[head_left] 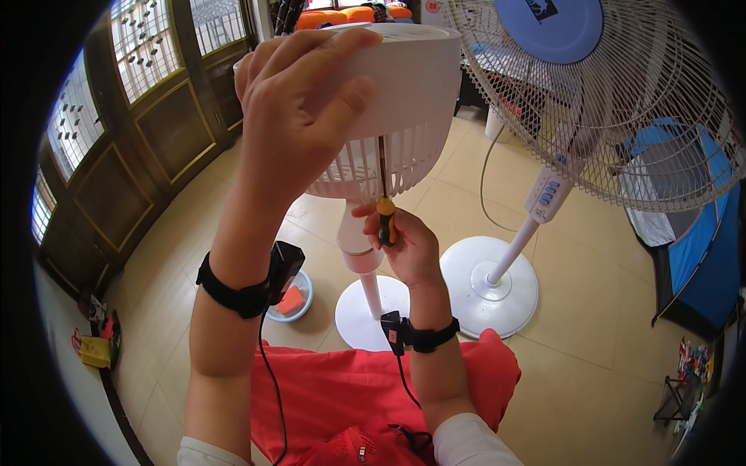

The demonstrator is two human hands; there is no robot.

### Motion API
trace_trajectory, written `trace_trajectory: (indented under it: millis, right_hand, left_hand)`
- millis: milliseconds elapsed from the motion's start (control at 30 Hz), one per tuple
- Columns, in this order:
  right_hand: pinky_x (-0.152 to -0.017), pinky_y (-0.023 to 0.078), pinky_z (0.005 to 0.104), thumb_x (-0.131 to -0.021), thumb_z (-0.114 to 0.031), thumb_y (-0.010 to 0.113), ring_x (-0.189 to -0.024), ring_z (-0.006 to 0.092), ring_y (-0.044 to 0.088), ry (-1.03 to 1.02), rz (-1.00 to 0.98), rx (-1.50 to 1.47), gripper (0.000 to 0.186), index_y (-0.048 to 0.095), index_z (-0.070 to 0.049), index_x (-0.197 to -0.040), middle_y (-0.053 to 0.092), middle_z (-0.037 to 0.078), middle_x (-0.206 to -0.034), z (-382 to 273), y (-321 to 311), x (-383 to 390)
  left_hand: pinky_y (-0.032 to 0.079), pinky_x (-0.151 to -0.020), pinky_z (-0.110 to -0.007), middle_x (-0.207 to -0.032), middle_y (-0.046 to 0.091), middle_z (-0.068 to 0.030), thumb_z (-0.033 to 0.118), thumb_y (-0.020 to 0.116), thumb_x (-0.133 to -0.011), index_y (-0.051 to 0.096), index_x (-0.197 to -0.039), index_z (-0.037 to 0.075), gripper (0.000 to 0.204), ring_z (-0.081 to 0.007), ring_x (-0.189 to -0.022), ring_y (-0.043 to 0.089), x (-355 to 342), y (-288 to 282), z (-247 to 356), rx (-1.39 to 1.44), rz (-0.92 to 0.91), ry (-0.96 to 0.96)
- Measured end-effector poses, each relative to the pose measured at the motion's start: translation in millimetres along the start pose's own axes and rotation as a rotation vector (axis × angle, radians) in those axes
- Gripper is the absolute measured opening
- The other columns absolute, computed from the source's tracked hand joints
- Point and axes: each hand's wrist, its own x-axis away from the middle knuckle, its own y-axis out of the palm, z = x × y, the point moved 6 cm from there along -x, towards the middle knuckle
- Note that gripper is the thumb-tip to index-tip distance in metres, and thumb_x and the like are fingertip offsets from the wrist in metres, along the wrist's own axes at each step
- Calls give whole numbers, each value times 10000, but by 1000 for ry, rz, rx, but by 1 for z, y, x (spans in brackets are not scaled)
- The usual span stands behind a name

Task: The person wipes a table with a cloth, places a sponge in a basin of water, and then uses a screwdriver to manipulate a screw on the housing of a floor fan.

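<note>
My left hand [299, 105] grips the upper rim of a white fan housing [412, 85], fingers over its top and thumb on its side. The housing, with vertical slats along its lower part, sits on a white pedestal stand [371, 307]. Below it, my right hand [412, 248] holds a yellow-and-black screwdriver [386, 221] upright, its long shaft pointing up against the slatted underside; the tip is hard to make out. Black straps with small devices and cables are on both my forearms.
A second pedestal fan with a wire cage [637, 93] stands at right, beside a blue tent [676, 256]. A basin [305, 301] holding an orange object sits on the tiled floor. Paneled doors [167, 144] line the left, small items [97, 349] near them. Red fabric [326, 388] lies below me.
</note>
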Motion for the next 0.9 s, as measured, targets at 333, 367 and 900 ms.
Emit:
trace_trajectory:
  millis: [333, 367, 900]
  right_hand:
    - [-672, 430, 270, -755, -167, 774, -760, 147, 547, -81, -3, -141, 305, 604, -7, -950, 601, 102, -920, 8, -4, 1]
    - [-658, 430, 265, -755, -141, 775, -760, 142, 550, -94, 24, -179, 281, 596, -20, -935, 598, 86, -893, 9, -3, 1]
    - [-696, 415, 246, -918, -280, 414, -782, 139, 540, 75, -83, -10, 397, 606, 56, -1005, 636, 161, -984, -1, 7, 1]
  left_hand:
    - [268, -942, -344, -982, 643, -7, 207, 660, -749, 697, -1017, 120, 285, -194, -976, 521, 0, 1, 0, 5, 5, -14]
    - [268, -941, -344, -983, 643, -5, 207, 661, -748, 697, -1016, 121, 284, -193, -977, 521, 0, 1, 0, -3, 10, -6]
    - [276, -913, -341, -963, 644, 11, 209, 660, -735, 704, -1011, 129, 291, -181, -956, 526, 1, -1, -1, -5, 28, 12]
